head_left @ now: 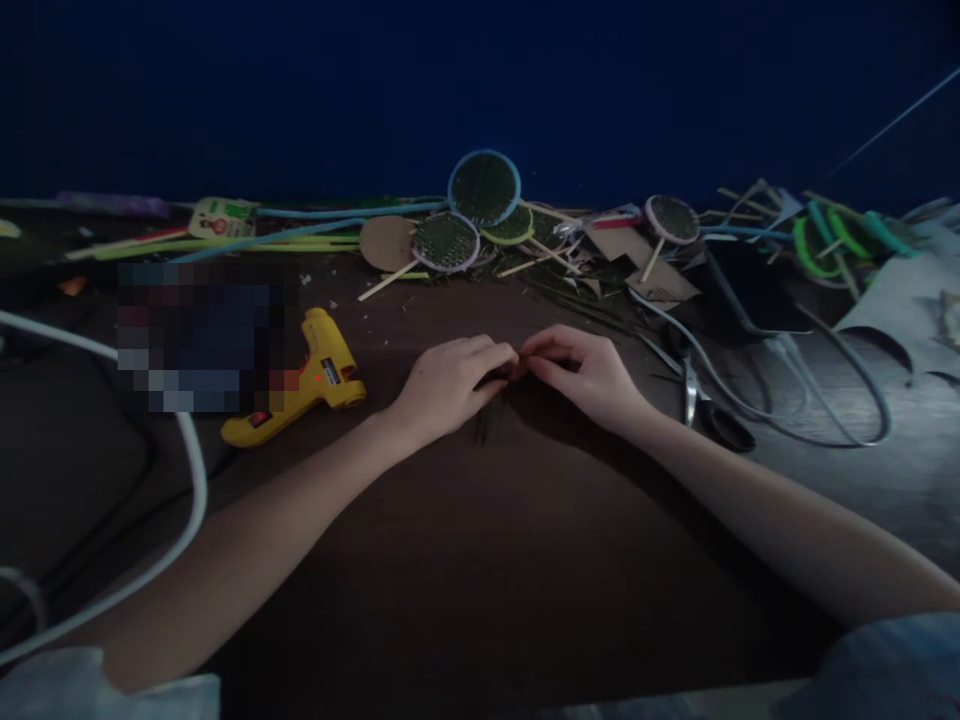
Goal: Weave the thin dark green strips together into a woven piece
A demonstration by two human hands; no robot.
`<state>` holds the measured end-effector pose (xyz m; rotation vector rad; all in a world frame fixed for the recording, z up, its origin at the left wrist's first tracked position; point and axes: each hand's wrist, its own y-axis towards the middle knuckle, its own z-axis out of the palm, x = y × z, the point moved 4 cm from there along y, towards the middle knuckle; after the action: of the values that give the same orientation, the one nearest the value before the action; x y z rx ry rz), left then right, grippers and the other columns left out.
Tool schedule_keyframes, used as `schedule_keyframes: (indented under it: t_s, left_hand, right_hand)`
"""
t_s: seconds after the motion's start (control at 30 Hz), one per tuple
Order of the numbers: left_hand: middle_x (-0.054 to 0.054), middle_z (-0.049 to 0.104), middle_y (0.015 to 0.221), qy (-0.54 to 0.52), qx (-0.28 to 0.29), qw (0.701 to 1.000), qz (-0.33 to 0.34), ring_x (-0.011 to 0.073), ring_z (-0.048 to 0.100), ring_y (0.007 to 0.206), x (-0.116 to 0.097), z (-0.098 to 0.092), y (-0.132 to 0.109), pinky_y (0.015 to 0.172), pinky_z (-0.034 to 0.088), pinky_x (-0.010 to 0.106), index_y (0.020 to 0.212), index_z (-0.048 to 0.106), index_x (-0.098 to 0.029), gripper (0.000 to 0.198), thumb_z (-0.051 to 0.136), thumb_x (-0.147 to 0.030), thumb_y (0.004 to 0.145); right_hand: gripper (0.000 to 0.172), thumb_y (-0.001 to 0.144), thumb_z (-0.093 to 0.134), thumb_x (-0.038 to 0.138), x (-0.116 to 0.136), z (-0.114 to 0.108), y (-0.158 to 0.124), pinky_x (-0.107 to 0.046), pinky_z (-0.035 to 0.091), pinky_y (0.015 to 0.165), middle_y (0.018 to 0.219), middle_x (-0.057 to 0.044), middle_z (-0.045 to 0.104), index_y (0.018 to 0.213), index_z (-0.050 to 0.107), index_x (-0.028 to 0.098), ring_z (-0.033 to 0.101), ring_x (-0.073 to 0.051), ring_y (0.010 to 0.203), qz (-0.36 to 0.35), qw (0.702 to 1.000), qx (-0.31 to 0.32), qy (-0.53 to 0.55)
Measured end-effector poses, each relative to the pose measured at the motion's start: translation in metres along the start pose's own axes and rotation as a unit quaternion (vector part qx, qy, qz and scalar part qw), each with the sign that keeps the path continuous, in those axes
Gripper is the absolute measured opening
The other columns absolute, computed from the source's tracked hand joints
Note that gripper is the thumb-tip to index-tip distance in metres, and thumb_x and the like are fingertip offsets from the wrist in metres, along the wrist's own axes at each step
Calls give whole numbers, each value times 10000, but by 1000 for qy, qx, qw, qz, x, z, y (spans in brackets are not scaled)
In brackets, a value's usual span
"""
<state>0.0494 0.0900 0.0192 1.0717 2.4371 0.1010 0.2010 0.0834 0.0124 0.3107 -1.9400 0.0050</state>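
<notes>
My left hand (450, 382) and my right hand (581, 372) meet fingertip to fingertip over the dark brown table (480, 560). Both hands have their fingers curled and pinched together on a bundle of thin dark strands (486, 420) that pokes out below my left hand. The light is dim and the strands are hard to make out. A yellow glue gun (304, 385) lies to the left of my left hand. Scissors (701, 400) lie just right of my right hand.
Several small round woven fans on sticks (480, 205) are heaped along the back with cardboard pieces (637, 265) and coloured strips. A white cable (191, 470) curves at the left. A dark tablet (750, 290), grey loops (847, 390) and grey felt (907, 310) lie at the right.
</notes>
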Motion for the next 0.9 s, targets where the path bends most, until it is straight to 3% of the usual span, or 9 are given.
schedule_keyframes:
  t_s: [0.43,0.73,0.9]
  left_hand:
    - [12,619,916,51,3,998,34,161,584,844,-2,2,-1,739,423,273,960,579,-224,113,521,-187,870]
    - [29,580,901,69,-14,997,39,160,568,798,-4,1,-1,670,410,259,973,586,-222,138,510,-175,867]
    - [31,585,884,67,-19,997,38,154,565,758,-4,0,0,630,396,256,894,605,-205,103,510,-174,867]
  right_hand:
    - [50,762,575,197,-1,-1,1,-329,539,724,769,-6,697,801,607,197,665,-150,728,-1,1000,-4,-7]
    - [63,770,569,194,-2,-3,2,-326,519,746,803,-10,688,819,610,196,654,-147,759,2,1000,0,-4]
    - [90,773,579,225,-2,-18,5,-347,483,750,833,-19,641,852,615,203,606,-163,798,-24,996,-28,-82]
